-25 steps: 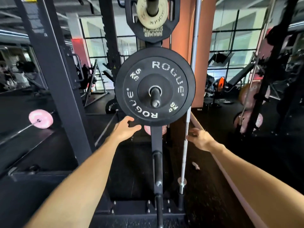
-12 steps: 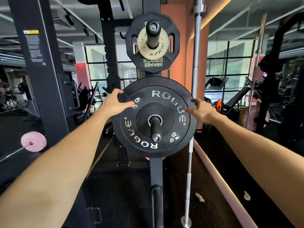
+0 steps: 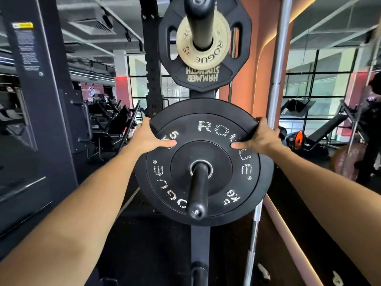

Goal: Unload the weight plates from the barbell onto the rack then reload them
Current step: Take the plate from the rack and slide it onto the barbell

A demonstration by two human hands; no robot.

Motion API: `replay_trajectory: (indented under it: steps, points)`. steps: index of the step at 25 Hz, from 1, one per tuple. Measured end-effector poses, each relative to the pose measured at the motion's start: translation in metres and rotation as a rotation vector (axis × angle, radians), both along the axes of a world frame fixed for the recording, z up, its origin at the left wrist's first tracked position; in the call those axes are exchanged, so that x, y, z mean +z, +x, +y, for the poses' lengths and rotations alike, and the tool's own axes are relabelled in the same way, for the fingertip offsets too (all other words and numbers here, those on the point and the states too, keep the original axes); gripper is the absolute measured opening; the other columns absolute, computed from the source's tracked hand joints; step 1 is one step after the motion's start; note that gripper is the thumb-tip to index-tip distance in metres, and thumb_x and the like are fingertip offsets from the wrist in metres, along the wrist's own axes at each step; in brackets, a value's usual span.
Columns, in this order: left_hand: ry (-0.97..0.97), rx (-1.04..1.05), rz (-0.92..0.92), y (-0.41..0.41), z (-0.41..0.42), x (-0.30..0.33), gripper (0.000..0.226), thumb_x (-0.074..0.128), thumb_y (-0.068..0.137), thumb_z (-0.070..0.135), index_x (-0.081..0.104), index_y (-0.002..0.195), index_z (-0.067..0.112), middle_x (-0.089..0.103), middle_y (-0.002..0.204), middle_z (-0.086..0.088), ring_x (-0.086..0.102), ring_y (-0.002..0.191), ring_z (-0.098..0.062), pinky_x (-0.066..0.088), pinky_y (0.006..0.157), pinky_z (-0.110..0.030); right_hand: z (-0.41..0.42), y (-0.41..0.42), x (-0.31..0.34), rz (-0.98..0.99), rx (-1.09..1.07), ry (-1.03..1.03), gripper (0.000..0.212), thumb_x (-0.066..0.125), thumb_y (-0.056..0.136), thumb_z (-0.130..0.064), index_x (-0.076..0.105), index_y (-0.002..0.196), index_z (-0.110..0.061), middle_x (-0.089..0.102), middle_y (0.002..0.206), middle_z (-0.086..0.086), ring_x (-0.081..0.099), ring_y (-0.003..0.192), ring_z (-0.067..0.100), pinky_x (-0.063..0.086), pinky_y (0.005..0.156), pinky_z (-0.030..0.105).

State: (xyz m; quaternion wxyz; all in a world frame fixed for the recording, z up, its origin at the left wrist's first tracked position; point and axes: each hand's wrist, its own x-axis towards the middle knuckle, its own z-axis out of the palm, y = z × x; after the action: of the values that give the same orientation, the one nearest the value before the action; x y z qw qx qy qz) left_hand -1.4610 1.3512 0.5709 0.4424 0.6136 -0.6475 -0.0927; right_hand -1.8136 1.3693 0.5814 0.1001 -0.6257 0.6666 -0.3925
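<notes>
A black 5 kg Rogue plate [image 3: 224,182] hangs on the rack's storage peg [image 3: 198,188], which points toward me. My left hand [image 3: 148,137] grips the plate's upper left rim, thumb across its face and fingers behind the edge. My right hand [image 3: 259,137] grips the upper right rim the same way. Another black plate sits behind it, its edge showing at the right [image 3: 268,172]. On a higher peg [image 3: 199,19] sit a small gold Rogue plate [image 3: 218,52] and a black Hammer Strength plate [image 3: 204,77].
A silver barbell [image 3: 277,79] stands upright just right of the plates. The rack's dark upright [image 3: 39,120] is at the left, with its centre post [image 3: 199,244] below the plate. Benches and machines fill the background. A pale floor strip [image 3: 288,240] runs along the right.
Both hands rose from below the plate to its upper rim and closed on it. My head moved closer, so the plate now fills more of the view.
</notes>
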Motion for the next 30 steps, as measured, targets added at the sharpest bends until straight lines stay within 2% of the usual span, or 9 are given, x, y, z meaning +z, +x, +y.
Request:
replay_trajectory:
  steps: [2,4,6,12,16,21,26,30]
  points:
    - [-0.056,0.002,0.047,0.001,-0.013,-0.006,0.1,0.091,0.032,0.065,0.038,0.109,0.029,0.047,0.101,0.016,0.05,0.105,-0.019,0.04,0.076,-0.034,-0.016,-0.005,-0.002,-0.034,0.015,-0.027,0.113,0.092,0.028,-0.057,0.042,0.119,-0.012,0.063,0.118,0.005,0.055,0.12,0.027,0.045,0.101,0.042]
    - [-0.074,-0.004,0.05,0.003,-0.017,-0.009,0.102,0.088,0.026,0.072,0.04,0.107,0.031,0.048,0.094,0.025,0.052,0.097,-0.015,0.039,0.067,-0.03,-0.025,-0.01,0.002,-0.033,0.075,-0.013,0.113,0.093,0.025,-0.057,0.052,0.12,-0.011,0.067,0.113,0.003,0.061,0.112,0.022,0.048,0.099,0.038]
    - [-0.074,0.002,0.046,0.004,-0.018,-0.009,0.105,0.085,0.023,0.077,0.041,0.108,0.034,0.05,0.094,0.028,0.053,0.095,-0.013,0.04,0.065,-0.028,-0.032,-0.01,0.006,-0.024,0.101,-0.003,0.114,0.092,0.022,-0.057,0.057,0.12,-0.012,0.068,0.111,0.003,0.063,0.109,0.02,0.049,0.099,0.036]
    - [-0.087,0.009,0.068,0.002,0.004,-0.006,0.102,0.088,0.027,0.072,0.042,0.109,0.033,0.056,0.097,0.024,0.056,0.096,-0.013,0.044,0.073,-0.033,-0.014,-0.007,0.004,-0.055,0.133,-0.066,0.109,0.093,0.026,-0.052,0.056,0.119,-0.01,0.069,0.107,0.002,0.063,0.106,0.018,0.05,0.094,0.032]
    - [-0.076,-0.007,0.074,0.004,0.032,-0.008,0.108,0.089,0.03,0.07,0.04,0.117,0.029,0.058,0.103,0.017,0.056,0.1,-0.016,0.046,0.08,-0.035,0.019,-0.004,0.001,-0.091,0.183,-0.099,0.106,0.094,0.027,-0.051,0.059,0.119,-0.01,0.07,0.109,0.001,0.063,0.11,0.018,0.05,0.098,0.036]
    - [-0.073,-0.055,0.059,0.012,0.075,-0.005,0.117,0.091,0.034,0.067,0.038,0.128,0.022,0.053,0.096,0.026,0.054,0.104,-0.016,0.046,0.087,-0.036,0.071,0.003,0.005,-0.068,0.215,-0.089,0.106,0.092,0.025,-0.058,0.064,0.118,-0.015,0.071,0.111,-0.001,0.061,0.115,0.016,0.048,0.102,0.035]
    - [-0.078,-0.101,0.052,0.022,0.136,-0.005,0.098,0.092,0.037,0.064,0.039,0.111,0.026,0.056,0.097,0.02,0.057,0.101,-0.017,0.047,0.084,-0.038,0.14,0.009,0.002,-0.057,0.21,-0.098,0.109,0.092,0.021,-0.062,0.065,0.117,-0.018,0.071,0.11,0.002,0.063,0.112,0.021,0.05,0.1,0.039]
    - [-0.079,-0.121,0.005,0.028,0.181,-0.001,0.098,0.092,0.038,0.063,0.036,0.111,0.027,0.057,0.1,0.013,0.056,0.1,-0.019,0.045,0.082,-0.035,0.191,0.013,-0.003,-0.057,0.141,-0.095,0.113,0.09,0.019,-0.065,0.06,0.119,-0.023,0.071,0.106,-0.005,0.065,0.101,0.017,0.049,0.09,0.03]
